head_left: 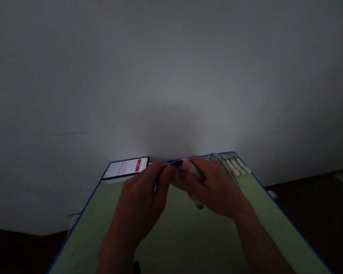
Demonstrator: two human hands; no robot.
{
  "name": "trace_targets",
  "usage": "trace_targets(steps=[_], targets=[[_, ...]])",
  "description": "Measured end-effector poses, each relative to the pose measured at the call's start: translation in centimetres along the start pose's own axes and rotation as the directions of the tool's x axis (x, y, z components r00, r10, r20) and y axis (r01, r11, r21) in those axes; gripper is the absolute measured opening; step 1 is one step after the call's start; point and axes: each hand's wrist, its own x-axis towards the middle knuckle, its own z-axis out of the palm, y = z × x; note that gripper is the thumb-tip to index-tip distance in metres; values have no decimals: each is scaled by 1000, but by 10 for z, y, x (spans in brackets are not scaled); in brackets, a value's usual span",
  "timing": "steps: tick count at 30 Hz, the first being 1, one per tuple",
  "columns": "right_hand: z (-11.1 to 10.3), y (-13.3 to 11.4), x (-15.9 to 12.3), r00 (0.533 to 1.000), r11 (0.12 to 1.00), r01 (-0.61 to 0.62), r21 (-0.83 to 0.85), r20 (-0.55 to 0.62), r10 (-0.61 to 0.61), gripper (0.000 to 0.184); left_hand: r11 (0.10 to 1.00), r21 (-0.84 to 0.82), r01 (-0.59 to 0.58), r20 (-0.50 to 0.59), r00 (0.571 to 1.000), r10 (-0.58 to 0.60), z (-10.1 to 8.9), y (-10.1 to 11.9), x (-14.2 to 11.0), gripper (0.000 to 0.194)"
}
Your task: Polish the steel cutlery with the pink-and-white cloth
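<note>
Visibly, pinkish cloth (185, 165) bunches under the right hand's (214, 184) fingers.

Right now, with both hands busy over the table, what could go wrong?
The shiny metal piece could slip, since the left hand seems to pinch it by the fingertips against the cloth in the right hand. The white-handled cutlery lies by the right edge of the table; a bump might knock it off. The phone, near the far left corner, might fall if nudged.
</note>
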Motion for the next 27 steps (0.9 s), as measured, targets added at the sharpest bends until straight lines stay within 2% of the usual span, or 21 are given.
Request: trace_targets(steps=[2,4,7,10,16,20,27], targets=[[0,0,0,999,998,22,58,-39,-20,22,999,-27,48,50,998,-46,0,0,0,18],[0,1,1,994,988,24,154,-107,-7,20,994,-72,83,155,985,-71,0,0,-1,23],[3,5,3,972,938,33,344,-231,50,19,985,-147,89,362,932,-30,5,-3,-2,29],[9,9,6,935,861,89,501,-340,101,18,983,-163,86,443,896,-5,12,-7,-3,27],[22,14,13,889,778,113,618,-413,199,23,985,-163,61,444,896,18,16,-13,-5,23],[15,20,13,902,752,94,652,-376,214,22,988,-142,65,451,893,6,9,-12,-5,28],[-19,30,6,923,852,47,521,-349,162,21,994,-42,105,293,952,-89,-17,-18,-5,35]])
